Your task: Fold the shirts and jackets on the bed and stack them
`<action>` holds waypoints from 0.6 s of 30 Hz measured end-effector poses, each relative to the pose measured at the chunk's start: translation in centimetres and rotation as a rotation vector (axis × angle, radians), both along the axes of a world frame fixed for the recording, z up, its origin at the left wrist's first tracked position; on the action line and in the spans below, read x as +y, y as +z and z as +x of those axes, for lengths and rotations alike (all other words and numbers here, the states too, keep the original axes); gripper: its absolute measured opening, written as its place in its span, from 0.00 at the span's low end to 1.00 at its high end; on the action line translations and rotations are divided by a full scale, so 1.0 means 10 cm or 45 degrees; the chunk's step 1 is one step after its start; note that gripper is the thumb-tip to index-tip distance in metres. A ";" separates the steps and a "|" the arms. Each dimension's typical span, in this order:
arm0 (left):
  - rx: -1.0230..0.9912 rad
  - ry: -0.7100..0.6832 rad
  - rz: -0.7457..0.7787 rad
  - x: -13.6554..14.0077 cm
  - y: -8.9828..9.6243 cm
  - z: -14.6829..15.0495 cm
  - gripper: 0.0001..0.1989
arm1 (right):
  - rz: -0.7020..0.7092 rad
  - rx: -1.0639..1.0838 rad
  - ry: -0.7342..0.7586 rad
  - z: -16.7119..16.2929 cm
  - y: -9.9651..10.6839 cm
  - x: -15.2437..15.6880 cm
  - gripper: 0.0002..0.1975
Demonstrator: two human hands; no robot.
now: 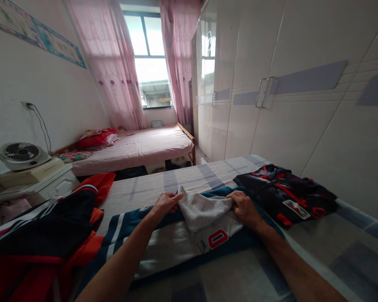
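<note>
A teal, white and grey sweatshirt (166, 247) lies spread on the bed in front of me, with a red-edged letter or number on it. Its loose grey part, which looks like a hood, is lifted between my hands. My left hand (167, 204) pinches that cloth at its left tip. On the other side, my right hand (245, 207) grips the right edge of the same cloth, fingers curled over it. To the right lies a folded black garment (280, 193) with red marks. Dark blue and red-orange clothes (50, 226) are heaped at the left.
The near bed (138, 184) has a pale checked sheet. A second bed (148, 144) with a pink sheet stands under the curtained window. White wardrobes (290, 100) line the right side. A small fan (22, 154) sits on a cabinet at the left.
</note>
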State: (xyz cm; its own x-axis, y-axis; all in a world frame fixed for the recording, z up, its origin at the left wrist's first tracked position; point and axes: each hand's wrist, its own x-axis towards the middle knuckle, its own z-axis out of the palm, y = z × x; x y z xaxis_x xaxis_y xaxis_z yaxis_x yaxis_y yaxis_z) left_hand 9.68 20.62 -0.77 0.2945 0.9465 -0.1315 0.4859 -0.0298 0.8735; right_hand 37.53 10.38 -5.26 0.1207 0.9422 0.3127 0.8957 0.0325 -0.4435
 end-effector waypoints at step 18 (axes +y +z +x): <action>-0.926 0.155 -0.698 -0.95 -0.09 -0.34 0.13 | 0.178 0.170 -0.116 0.01 0.04 0.04 0.16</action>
